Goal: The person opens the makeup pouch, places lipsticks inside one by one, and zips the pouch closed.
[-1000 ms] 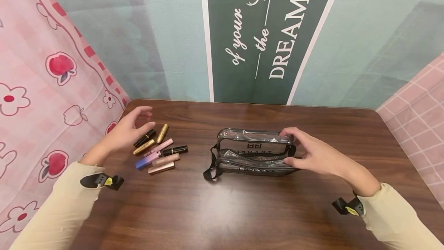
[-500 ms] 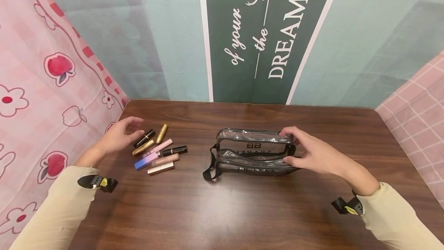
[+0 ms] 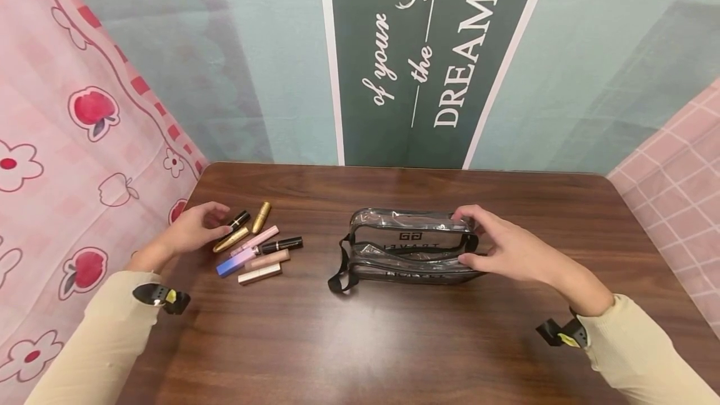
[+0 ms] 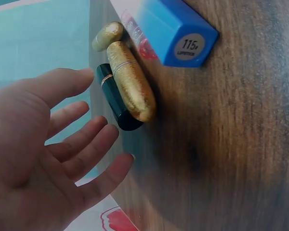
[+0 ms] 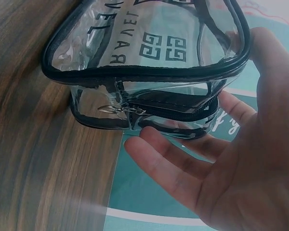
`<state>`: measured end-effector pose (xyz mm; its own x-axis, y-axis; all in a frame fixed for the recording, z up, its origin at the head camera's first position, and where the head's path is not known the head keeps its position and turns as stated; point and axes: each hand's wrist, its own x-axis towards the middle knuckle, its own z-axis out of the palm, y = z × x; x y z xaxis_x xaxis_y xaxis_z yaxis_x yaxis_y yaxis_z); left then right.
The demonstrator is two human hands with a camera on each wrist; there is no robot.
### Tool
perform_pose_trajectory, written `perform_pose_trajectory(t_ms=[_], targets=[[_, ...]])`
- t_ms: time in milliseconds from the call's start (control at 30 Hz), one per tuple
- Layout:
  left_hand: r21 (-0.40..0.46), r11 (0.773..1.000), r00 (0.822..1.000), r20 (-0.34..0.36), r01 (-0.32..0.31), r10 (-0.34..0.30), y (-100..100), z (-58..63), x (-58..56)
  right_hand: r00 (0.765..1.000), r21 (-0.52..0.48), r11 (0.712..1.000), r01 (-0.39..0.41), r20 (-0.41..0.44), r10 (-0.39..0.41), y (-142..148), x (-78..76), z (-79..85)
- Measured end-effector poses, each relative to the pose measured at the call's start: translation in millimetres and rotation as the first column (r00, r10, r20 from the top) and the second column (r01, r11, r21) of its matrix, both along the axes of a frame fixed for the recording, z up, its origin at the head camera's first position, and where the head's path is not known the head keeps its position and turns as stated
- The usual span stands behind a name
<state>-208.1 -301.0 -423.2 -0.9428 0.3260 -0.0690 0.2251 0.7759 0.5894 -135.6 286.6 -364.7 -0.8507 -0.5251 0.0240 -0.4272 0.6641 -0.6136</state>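
Head view: left hand (image 3: 195,230) has its fingers loosely bent and spread, ungripped, at the edge of a small cosmetics cluster. Glossy black tube with a gold band (image 3: 240,220) sits just beside the thumb; contact unclear. Textured gold tube (image 3: 232,240) lies against it, on the side away from the fingers. Second gold tube (image 3: 261,217) is a bit past the black one, to the right of the fingers. Further right and nearer the body: pale pink tube (image 3: 267,235), black tube with gold ring (image 3: 284,244), blue-to-pink box (image 3: 233,264), beige tube (image 3: 270,260), light rose tube (image 3: 260,274).

Right hand (image 3: 514,249) grips the end of a transparent plastic bag with black piping (image 3: 405,212), thumb on the near edge, fingers on the far one. Bag extends left from those fingers across the dark wood worktop (image 3: 360,349); black strap (image 3: 344,281) hangs off its far end.
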Motion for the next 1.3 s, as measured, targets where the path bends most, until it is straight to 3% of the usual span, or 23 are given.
perform_pose_trajectory(t_ms=[333,1000,1300], targets=[[-0.056,0.998,0.999,0.049,0.003,0.000,3,-6.2,-1.4,1.000,-0.001,1.000,-0.001,0.002,0.001,0,-1.0,-1.1],[-0.075,0.997,0.997,0.075,-0.023,0.029,6,-6.5,-1.1,1.000,-0.010,1.000,0.005,0.012,-0.004,0,1.5,-2.5],[-0.073,0.997,0.999,0.049,-0.010,0.014,4,-11.7,-2.0,1.000,-0.032,1.000,0.000,0.024,0.001,-1,2.2,-2.4]])
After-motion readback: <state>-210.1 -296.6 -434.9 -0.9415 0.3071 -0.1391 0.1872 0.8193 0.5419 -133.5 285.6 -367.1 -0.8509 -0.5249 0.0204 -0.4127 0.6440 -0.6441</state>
